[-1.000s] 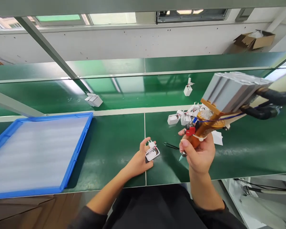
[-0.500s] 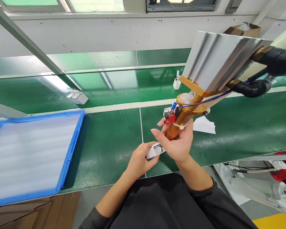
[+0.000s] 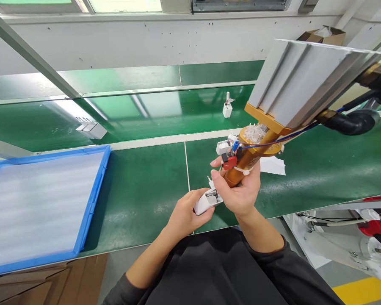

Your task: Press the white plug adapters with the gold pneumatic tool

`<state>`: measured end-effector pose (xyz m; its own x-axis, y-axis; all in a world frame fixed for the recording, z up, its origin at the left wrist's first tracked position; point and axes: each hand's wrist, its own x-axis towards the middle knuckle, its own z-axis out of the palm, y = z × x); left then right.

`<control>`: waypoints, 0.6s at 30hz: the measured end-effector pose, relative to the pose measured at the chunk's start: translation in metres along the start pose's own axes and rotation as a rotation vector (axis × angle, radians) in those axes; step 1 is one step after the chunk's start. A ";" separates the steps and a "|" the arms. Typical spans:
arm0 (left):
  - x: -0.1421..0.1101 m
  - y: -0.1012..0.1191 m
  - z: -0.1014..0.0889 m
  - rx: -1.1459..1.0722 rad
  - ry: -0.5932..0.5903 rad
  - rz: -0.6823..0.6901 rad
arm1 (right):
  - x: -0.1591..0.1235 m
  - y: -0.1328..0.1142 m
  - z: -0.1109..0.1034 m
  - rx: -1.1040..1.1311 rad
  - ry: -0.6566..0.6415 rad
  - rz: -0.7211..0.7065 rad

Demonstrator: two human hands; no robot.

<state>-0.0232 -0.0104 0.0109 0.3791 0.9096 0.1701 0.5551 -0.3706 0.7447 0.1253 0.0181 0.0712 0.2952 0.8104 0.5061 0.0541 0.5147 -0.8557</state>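
Note:
My left hand grips a small white plastic housing between thumb and fingers. The housing's open side faces up, with a round part and wires inside. My right hand is wrapped round the gold barrel of a glue gun, which points down toward the housing's right end. A red switch with a blue wire connector sits on the barrel, above my right thumb. White residue covers the gun's collar. The gun's tip is hidden behind my right hand, so I cannot tell if it touches the housing.
Another white housing lies just beyond the gun on the green bench. Further back stand a white part and a group of white pieces. A blue-rimmed tray is at left, white paper at right. Black hoses run off right.
The housing in my left hand has tilted, showing more of its inside and a white piece at its far edge. The glue gun has shifted slightly right, and the view has moved a little.

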 end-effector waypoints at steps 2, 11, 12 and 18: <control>0.000 0.000 0.001 -0.008 0.003 -0.001 | 0.000 0.000 0.000 0.001 -0.001 0.014; -0.001 -0.003 0.009 -0.046 -0.009 -0.048 | 0.003 -0.003 0.002 0.036 -0.038 -0.028; -0.001 -0.004 0.012 -0.061 -0.012 -0.077 | 0.003 -0.004 0.003 0.036 -0.040 -0.027; 0.004 -0.002 0.035 -0.171 -0.038 -0.214 | 0.004 -0.011 0.013 0.074 -0.020 -0.035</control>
<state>0.0028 -0.0124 -0.0122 0.2957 0.9550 -0.0245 0.4939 -0.1308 0.8596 0.1134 0.0194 0.0839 0.2753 0.7964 0.5385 -0.0064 0.5617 -0.8273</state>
